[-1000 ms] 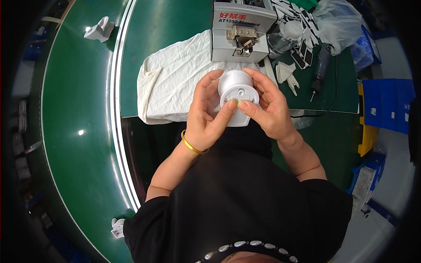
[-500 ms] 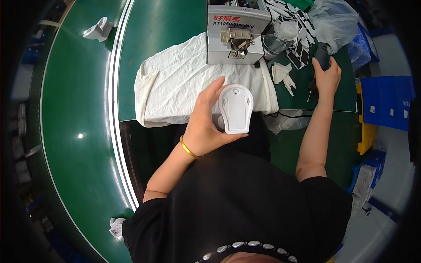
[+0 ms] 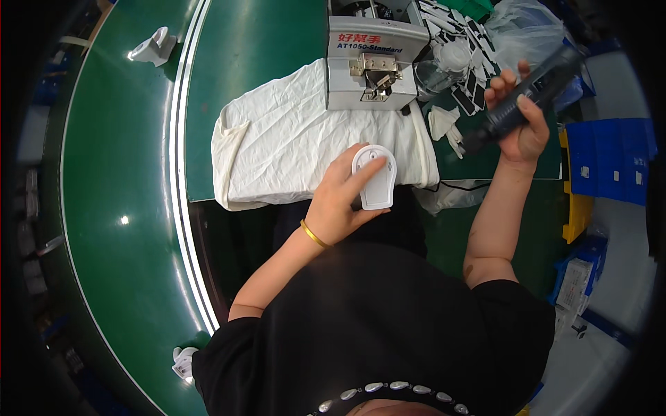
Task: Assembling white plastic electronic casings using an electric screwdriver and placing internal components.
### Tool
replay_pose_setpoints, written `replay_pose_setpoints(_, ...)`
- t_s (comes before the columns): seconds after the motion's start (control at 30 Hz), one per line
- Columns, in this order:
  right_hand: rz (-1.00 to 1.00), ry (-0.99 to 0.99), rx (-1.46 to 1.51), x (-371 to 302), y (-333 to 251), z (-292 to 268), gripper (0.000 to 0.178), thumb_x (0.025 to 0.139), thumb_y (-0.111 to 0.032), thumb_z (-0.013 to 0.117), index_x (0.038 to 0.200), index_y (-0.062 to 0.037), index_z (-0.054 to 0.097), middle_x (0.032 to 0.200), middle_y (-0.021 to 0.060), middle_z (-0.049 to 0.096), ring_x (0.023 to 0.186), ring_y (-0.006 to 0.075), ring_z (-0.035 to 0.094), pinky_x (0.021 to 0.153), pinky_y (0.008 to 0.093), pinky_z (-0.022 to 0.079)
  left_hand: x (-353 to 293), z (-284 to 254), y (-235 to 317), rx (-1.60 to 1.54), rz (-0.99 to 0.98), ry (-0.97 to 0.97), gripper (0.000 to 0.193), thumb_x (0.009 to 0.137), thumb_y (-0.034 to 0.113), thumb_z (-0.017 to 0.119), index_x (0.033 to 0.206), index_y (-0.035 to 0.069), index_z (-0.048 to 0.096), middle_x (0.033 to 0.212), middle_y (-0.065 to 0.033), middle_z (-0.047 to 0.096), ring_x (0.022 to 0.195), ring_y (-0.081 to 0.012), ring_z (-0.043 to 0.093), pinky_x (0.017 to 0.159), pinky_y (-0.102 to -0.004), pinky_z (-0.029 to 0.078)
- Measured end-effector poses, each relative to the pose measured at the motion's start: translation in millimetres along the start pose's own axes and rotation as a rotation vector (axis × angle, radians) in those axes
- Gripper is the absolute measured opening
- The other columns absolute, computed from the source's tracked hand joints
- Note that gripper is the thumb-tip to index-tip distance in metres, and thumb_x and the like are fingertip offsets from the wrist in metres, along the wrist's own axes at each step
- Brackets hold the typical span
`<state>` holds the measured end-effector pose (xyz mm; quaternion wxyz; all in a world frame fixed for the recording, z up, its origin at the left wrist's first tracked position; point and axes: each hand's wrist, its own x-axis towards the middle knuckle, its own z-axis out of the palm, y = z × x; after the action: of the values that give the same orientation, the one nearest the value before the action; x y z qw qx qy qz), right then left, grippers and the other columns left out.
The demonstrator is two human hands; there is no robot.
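Note:
Over the near edge of the white cloth, my left hand is closed around a white plastic housing with one rounded end. Its recessed face is turned up, and my thumb lies across it near the round end. To the right, my right hand grips a black electric screwdriver, lifted above the table and tilted, its narrow end pointing down and left. The screwdriver is slightly blurred, and its bit cannot be made out.
A grey-white bench machine stands behind the white cloth. At the back right lie a pile of black-and-white strips, a plastic bag and white gloves. White parts sit on the green belt at left. Blue bins stand at right.
My right hand has picked the screwdriver up off the table and swung it to a tilt. My left hand has lowered slightly, and its thumb has moved onto the housing's recessed face.

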<state>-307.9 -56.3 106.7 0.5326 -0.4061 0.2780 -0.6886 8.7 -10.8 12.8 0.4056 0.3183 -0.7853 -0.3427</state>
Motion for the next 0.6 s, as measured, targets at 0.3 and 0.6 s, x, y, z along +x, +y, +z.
replay_pose_setpoints(0.3, -0.481, -0.388, -0.020, 75, 57, 120, 0.045, 0.087, 0.001, 0.063, 0.128, -0.0010, 0.045, 0.085, 0.0097, 0.061, 0.076, 0.0196, 0.062, 0.076, 0.0356, 0.050, -5, 6, -2, 0.011, 0.025, -0.017, 0.081, 0.061, 0.013, 0.090, 0.135, 0.014, 0.059, 0.140, -0.0229, 0.047, 0.128, -0.0404, 0.049, 0.103, -0.0423, 0.045)
replay_pose_setpoints(0.6, -0.183, -0.071, -0.970, 49, 21, 176, 0.073, 0.077, 0.000, 0.078, 0.138, 0.0031, 0.039, 0.093, 0.0084, 0.067, 0.084, 0.0134, 0.065, 0.076, 0.0265, 0.053, -5, 3, -1, 0.011, 0.035, 0.030, 0.078, 0.063, 0.016, 0.088, 0.135, 0.015, 0.058, 0.137, -0.0252, 0.050, 0.125, -0.0445, 0.051, 0.103, -0.0461, 0.045)
